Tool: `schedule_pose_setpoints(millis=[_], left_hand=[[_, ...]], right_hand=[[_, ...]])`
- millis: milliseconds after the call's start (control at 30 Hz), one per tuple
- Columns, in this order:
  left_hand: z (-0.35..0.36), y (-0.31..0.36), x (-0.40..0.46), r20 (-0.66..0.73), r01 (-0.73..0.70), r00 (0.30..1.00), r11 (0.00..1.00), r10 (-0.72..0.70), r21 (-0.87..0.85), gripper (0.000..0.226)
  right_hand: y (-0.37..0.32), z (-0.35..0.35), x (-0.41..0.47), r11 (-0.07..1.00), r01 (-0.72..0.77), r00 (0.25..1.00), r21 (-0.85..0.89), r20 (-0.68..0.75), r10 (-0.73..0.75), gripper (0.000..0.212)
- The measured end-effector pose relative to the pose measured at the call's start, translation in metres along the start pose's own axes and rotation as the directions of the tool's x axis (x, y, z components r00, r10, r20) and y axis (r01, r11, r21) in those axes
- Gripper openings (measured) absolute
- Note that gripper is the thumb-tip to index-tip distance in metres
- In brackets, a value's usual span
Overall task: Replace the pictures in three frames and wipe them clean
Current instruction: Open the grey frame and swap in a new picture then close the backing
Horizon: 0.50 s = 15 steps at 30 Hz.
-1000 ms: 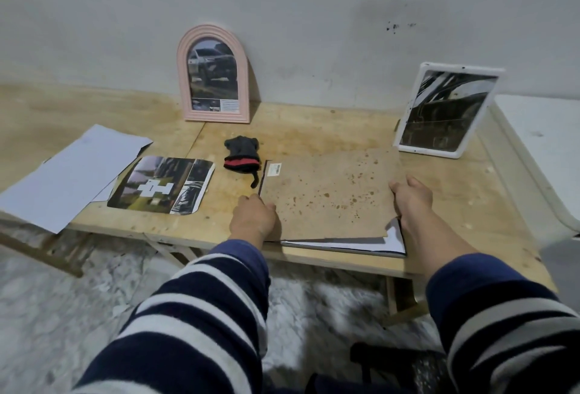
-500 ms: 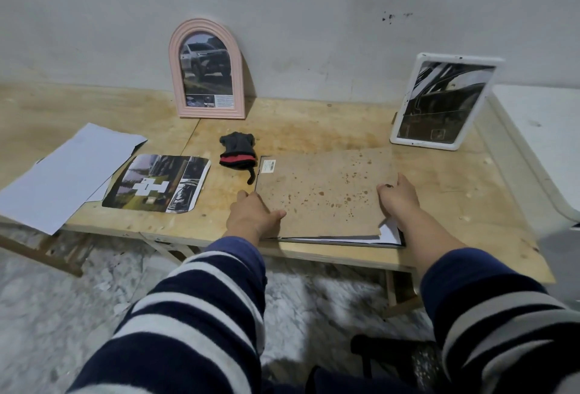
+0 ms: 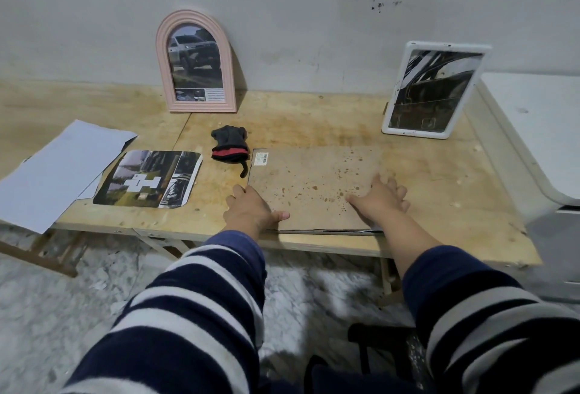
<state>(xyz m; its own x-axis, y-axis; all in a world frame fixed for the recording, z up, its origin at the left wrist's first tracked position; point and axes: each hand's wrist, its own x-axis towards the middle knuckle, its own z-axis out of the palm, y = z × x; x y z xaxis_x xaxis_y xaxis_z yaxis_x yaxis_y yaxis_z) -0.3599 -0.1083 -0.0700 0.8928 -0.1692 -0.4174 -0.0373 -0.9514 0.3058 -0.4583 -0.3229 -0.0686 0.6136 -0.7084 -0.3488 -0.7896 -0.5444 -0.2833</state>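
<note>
A long plywood table runs along the grey wall, its left end cut off by the edge of view. At the near edge lies a brown backing board, spotted with dark flecks and carrying a small barcode label at its far left corner. It lies flat over a frame whose thin dark rim only peeks out along the near side; the rest of that frame is hidden.

To the left, white paper sheets hang partly over the table edge, and just beside them lies a loose cut-out picture. A white rectangular frame leans on the wall at the right, its picture hard to read. A pink arched frame showing a vehicle stands at the wall further left. A black cloth with a red band lies just beyond the board's far left corner.

The right hand lies flat on the board, fingers spread. The left hand rests at the board's left edge, thumb on top, fingers straight.
</note>
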Motion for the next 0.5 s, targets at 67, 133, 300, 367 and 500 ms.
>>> schedule_pose_setpoints(millis=[67, 133, 300, 367, 500], left_hand=[[0.001, 0.000, 0.000, -0.001, 0.004, 1.000, 1.000, -0.004, -0.005, 0.104], [0.001, -0.001, -0.001, -0.003, 0.002, 1.000, 1.000, -0.002, -0.012, 0.105], [0.003, -0.002, -0.002, -0.002, 0.004, 1.000, 0.999, -0.004, -0.038, 0.100], [0.002, -0.002, -0.003, 0.003, 0.011, 1.000, 1.000, -0.011, -0.025, 0.099], [0.002, 0.002, -0.004, 0.035, 0.039, 0.999, 0.999, -0.040, 0.038, 0.114]], right_hand=[[-0.001, 0.003, -0.004, 1.000, 0.006, 1.000, -0.019, 0.020, -0.005, 0.095], [-0.002, 0.006, -0.008, 0.999, 0.020, 0.998, -0.036, 0.058, -0.018, 0.098], [-0.002, 0.013, -0.016, 0.991, 0.079, 0.985, -0.112, 0.160, -0.060, 0.105], [-0.003, 0.015, -0.018, 0.984, 0.120, 0.979, -0.135, 0.181, -0.094, 0.109], [-0.010, 0.015, -0.023, 0.971, 0.189, 0.958, -0.145, 0.246, -0.150, 0.115]])
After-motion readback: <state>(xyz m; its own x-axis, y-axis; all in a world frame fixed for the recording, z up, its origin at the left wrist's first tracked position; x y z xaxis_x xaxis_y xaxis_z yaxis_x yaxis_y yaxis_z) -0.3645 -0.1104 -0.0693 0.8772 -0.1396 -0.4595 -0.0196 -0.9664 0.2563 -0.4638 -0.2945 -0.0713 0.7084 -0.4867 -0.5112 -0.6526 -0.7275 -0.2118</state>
